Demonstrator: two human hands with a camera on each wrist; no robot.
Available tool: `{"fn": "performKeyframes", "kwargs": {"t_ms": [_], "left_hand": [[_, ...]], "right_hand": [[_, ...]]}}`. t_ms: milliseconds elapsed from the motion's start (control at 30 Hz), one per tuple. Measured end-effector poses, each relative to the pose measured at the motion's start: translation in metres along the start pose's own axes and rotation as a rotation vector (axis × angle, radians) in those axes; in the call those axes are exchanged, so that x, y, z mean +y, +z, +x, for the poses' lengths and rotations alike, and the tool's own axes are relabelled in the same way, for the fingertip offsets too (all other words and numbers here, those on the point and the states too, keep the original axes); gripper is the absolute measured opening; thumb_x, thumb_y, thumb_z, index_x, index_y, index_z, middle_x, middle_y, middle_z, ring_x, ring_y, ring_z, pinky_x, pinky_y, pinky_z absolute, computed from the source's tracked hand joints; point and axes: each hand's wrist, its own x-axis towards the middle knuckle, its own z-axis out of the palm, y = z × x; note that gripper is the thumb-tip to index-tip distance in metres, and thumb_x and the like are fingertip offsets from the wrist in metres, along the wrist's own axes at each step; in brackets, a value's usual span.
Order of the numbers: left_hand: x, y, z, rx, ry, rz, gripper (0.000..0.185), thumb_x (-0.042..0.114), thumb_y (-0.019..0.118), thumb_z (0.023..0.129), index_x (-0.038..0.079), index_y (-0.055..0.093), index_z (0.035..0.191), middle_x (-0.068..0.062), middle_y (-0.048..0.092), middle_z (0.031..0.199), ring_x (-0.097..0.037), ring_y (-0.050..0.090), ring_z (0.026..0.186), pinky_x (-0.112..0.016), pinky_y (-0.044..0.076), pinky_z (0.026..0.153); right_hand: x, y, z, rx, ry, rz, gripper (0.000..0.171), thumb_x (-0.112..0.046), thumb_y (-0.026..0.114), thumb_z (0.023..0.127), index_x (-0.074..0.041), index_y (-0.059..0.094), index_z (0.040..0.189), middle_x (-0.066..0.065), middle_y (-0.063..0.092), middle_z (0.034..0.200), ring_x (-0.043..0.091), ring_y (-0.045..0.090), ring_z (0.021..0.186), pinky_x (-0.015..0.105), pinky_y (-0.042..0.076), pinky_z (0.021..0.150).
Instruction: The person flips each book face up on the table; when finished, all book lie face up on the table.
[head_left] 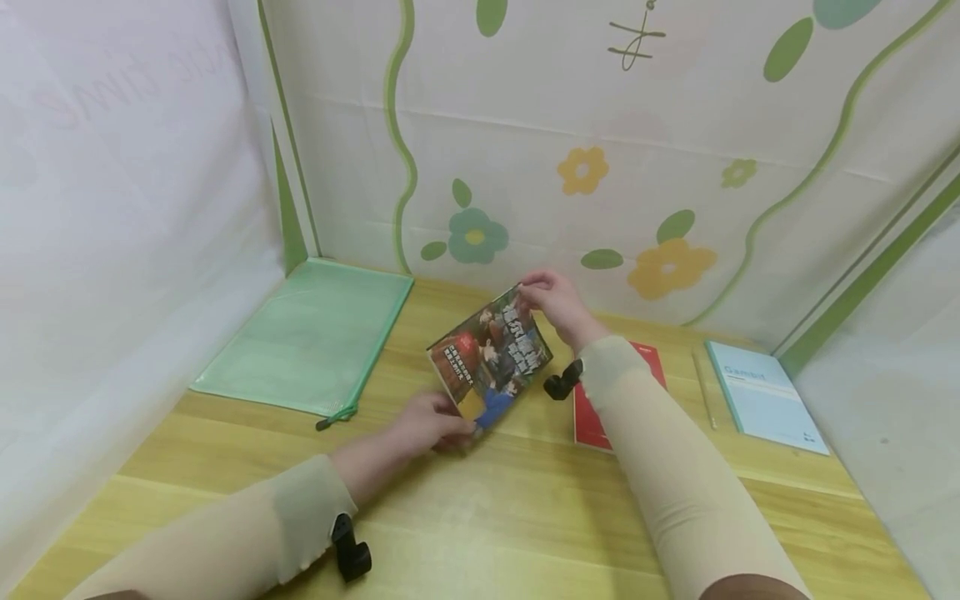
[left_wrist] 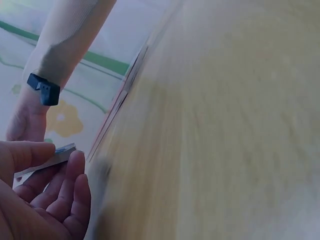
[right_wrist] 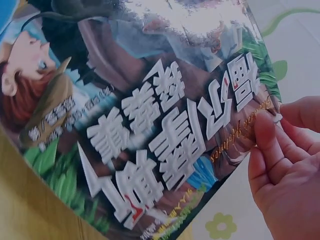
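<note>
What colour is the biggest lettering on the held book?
The lettering is mostly silvery white, clearest in the right wrist view.

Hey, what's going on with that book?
Someone is holding a colorful book tilted above the wooden table. The left hand pinches its lower corner, and the right hand pinches its top corner. A green zip pouch lies to the left; a red book, pencil and light blue notebook lie to the right.

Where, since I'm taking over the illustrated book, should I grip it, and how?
I'd pinch the illustrated book at its left corner, from the left: that thin corner is free; the left hand grips the near corner, the right hand the far one, and a wrist camera sits by the right one.
</note>
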Motion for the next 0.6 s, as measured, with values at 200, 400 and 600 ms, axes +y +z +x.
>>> {"fn": "performKeyframes", "kwargs": {"t_ms": [200, 400, 600], "left_hand": [[-0.002, 0.012, -0.002, -0.012, -0.027, -0.131, 0.025, 0.005, 0.071, 0.087, -0.009, 0.063, 0.107, -0.019, 0.072, 0.092, -0.029, 0.072, 0.079, -0.041, 0.060, 0.071], [-0.002, 0.024, -0.005, 0.034, -0.057, -0.217, 0.026, 0.002, 0.069, 0.088, -0.010, 0.062, 0.109, -0.022, 0.072, 0.093, -0.031, 0.072, 0.082, -0.042, 0.060, 0.073], [0.000, 0.033, -0.009, 0.051, -0.082, -0.329, 0.029, 0.000, 0.067, 0.089, -0.011, 0.060, 0.115, -0.023, 0.071, 0.097, -0.031, 0.072, 0.086, -0.042, 0.059, 0.078]], "right_hand": [[-0.005, 0.003, 0.004, -0.048, -0.005, -0.029, 0.030, 0.000, 0.056, 0.093, 0.006, 0.054, 0.122, 0.019, 0.067, 0.092, 0.026, 0.065, 0.079, 0.048, 0.053, 0.085], [-0.014, 0.009, 0.010, -0.106, 0.024, -0.119, 0.036, 0.001, 0.054, 0.092, 0.006, 0.057, 0.127, 0.019, 0.068, 0.093, 0.029, 0.064, 0.081, 0.044, 0.052, 0.087], [-0.021, 0.016, 0.014, -0.179, 0.038, -0.146, 0.034, -0.002, 0.054, 0.095, 0.008, 0.056, 0.127, 0.019, 0.066, 0.094, 0.028, 0.062, 0.078, 0.043, 0.054, 0.075]]}}
